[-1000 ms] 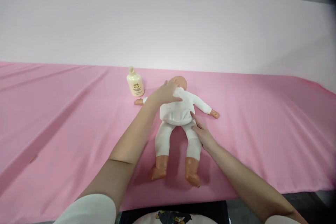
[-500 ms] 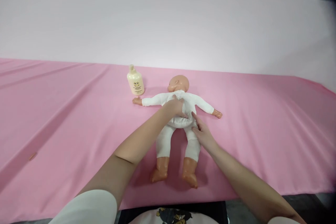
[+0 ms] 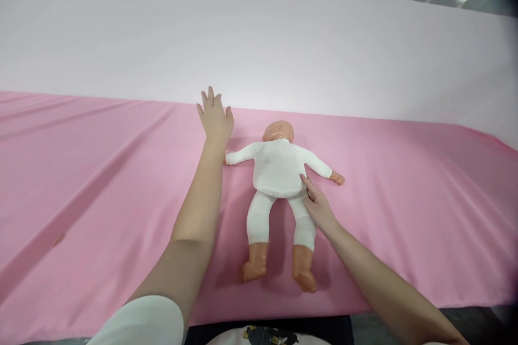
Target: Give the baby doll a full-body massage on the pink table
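meanwhile the doll [image 3: 279, 172] lies flat on the pink table [image 3: 404, 199], dressed in white, right hand [image 3: 318, 207] resting flat-fingered at its hip, left hand [image 3: 214, 116] reaching beyond its arm with fingers spread, gripping nothing.

one doll [image 3: 278, 172], two hands, one pink cloth [image 3: 404, 199]
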A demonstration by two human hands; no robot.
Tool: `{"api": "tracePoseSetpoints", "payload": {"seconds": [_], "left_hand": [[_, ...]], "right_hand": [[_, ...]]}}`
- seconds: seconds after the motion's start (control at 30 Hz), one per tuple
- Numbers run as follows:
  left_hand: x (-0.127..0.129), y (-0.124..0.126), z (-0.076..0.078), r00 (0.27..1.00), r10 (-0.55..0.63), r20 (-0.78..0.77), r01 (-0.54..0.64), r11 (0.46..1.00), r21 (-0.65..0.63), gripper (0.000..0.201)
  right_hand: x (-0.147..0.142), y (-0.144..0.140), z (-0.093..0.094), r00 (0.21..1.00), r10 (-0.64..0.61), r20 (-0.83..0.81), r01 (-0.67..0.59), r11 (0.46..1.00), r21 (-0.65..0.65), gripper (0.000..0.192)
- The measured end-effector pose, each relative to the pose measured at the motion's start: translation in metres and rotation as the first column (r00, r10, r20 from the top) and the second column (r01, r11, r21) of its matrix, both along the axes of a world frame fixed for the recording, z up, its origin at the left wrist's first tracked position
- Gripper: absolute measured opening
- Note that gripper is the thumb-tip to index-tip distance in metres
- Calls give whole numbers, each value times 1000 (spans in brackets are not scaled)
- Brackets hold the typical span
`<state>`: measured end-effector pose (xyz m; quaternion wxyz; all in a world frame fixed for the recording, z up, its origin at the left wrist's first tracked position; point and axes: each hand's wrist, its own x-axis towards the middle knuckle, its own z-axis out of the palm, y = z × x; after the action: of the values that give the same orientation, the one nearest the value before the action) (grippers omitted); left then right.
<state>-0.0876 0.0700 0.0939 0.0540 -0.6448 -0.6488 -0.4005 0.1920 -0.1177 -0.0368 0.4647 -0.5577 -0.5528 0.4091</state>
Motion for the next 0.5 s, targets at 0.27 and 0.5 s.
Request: {"api": "tracePoseSetpoints", "payload": {"seconds": [0.27,0.5], "left_hand": [[1,6,-1,1000,-16,26,20,990,-140,38],[115,-44,-10,627,-673,392,684,717,137,56]], "right_hand": [[2,-1,-2,997,23,76,-31,995,93,69],[-24,5,43,992,81,97,-111,927,358,64]]}}
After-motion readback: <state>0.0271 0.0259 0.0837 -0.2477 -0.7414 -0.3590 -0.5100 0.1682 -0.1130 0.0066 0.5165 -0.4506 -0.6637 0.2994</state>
